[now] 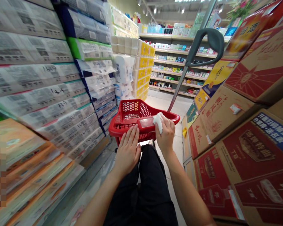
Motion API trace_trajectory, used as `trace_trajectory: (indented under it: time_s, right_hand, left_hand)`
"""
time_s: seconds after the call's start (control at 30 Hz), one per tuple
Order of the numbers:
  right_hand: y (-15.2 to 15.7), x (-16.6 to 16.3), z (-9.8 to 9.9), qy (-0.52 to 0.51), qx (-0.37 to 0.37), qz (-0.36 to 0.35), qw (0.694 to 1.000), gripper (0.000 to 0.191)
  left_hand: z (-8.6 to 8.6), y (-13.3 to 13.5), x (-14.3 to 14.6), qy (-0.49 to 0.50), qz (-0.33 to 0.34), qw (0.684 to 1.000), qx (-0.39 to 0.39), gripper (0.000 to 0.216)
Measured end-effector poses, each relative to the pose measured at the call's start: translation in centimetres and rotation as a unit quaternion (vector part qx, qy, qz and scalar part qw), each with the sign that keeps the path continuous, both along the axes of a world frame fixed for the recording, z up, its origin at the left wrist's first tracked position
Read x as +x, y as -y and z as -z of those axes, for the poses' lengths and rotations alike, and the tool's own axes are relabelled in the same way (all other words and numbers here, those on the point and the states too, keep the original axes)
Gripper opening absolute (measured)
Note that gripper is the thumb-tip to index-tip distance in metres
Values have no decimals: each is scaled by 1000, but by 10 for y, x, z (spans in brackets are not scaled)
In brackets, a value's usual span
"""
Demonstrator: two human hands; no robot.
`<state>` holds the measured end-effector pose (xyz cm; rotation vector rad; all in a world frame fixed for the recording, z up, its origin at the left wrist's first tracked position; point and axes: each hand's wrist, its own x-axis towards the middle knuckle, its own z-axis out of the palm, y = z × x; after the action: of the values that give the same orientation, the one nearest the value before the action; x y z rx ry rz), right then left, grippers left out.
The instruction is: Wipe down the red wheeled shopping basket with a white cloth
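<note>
A red plastic shopping basket (115, 123) with perforated walls stands in front of my knees. Its long metal pull handle leans up to the right and ends in a grey grip (206, 47). Against the basket's near rim lies my left hand (129, 149), its fingers stretched out flat. Farther right along that rim, my right hand (166, 133) presses a crumpled white tissue (158, 121) onto the red plastic. A clear label panel (146, 122) shows on the rim between the two hands. The inside of the basket is partly visible through its openings.
Stacked packs of paper goods (49, 75) rise close on the left, with orange boxes (25, 169) lower down. Cardboard cartons (238, 150) are piled close on the right. Shelves (179, 56) of small packages stand across the aisle's far end, beyond the tiled floor (157, 95).
</note>
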<state>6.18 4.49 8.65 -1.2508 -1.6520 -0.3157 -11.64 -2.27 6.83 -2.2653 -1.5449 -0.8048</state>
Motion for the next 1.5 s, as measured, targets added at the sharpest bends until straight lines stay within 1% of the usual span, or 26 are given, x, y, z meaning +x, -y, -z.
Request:
trace_trajectory:
  time_s: [0.13, 0.2, 0.23, 0.3, 0.4, 0.5, 0.6, 0.67, 0.73, 0.77, 0.9, 0.93, 1.0, 1.07, 1.13, 1.23, 1.3, 1.33, 1.4, 1.47, 1.5]
  right_hand:
    - [18, -44, -11, 79, -30, -75, 994, 36]
    - [21, -51, -13, 96, -37, -95, 990, 37]
    - [20, -49, -13, 99, -36, -99, 989, 37]
    - [16, -37, -11, 97, -28, -98, 990, 36]
    - [4, -7, -6, 69, -15, -73, 995, 35]
    - [-10, 22, -1, 15, -14, -42, 999, 34]
    - [-19, 33, -1, -53, -21, -27, 998, 33]
    - [-17, 25, -3, -82, -24, -11, 996, 33]
    - [-8, 7, -7, -69, -23, -3, 997, 34]
    - [-2, -5, -8, -48, -23, -12, 999, 34]
    - [22, -48, -12, 41, -37, -94, 994, 36]
    - [24, -53, -12, 50, -39, -106, 992, 36]
    - [23, -51, -12, 59, -36, -115, 991, 36]
    - [16, -37, -11, 59, -26, -113, 992, 35]
    - [5, -15, -8, 46, -17, -99, 994, 35]
    - [-11, 17, -4, 5, -10, -58, 998, 33]
    - [-18, 30, -2, -26, -9, -29, 999, 33]
    - [-19, 31, -1, -38, -9, -14, 999, 34]
    - [-15, 22, -3, -52, -13, 11, 998, 34]
    - [-4, 1, -6, -39, -17, 14, 999, 34]
    - [3, -11, -8, -20, -21, -1, 1000, 34]
  left_hand:
    - [6, -1, -4, -1, 9, 1000, 17, 61]
    - [7, -2, -4, -2, 13, 1000, 19, 60]
    - [7, -2, -4, -2, 11, 1000, 16, 60]
    - [4, -2, -3, -5, 4, 1000, 3, 62]
    - [1, -1, 0, -9, 3, 1000, -9, 64]
    - [-2, 0, 1, -7, 3, 1000, -10, 64]
    - [-3, 1, 2, -3, 2, 1000, -10, 64]
    - [-3, 2, 2, 0, 2, 1000, -8, 63]
    - [-2, 2, 1, 2, 1, 1000, -7, 62]
    - [0, 1, 0, 3, 1, 1000, -5, 62]
    - [5, 0, -3, 4, 15, 1000, 20, 60]
    - [6, -1, -4, 3, 17, 1000, 24, 60]
    - [5, -1, -3, 3, 14, 1000, 18, 61]
    - [2, 0, -2, 2, 9, 1000, 2, 63]
    - [-1, 0, 0, 4, 8, 1000, -9, 65]
    - [-3, 1, 1, 8, 9, 1000, -12, 68]
    - [-3, 2, 2, 11, 10, 1000, -10, 68]
    - [-3, 2, 2, 13, 9, 1000, -10, 68]
    - [-2, 1, 1, 14, 7, 1000, -11, 67]
    - [-1, 1, 0, 13, 4, 1000, -12, 66]
    - [0, 1, -1, 12, 5, 1000, -12, 65]
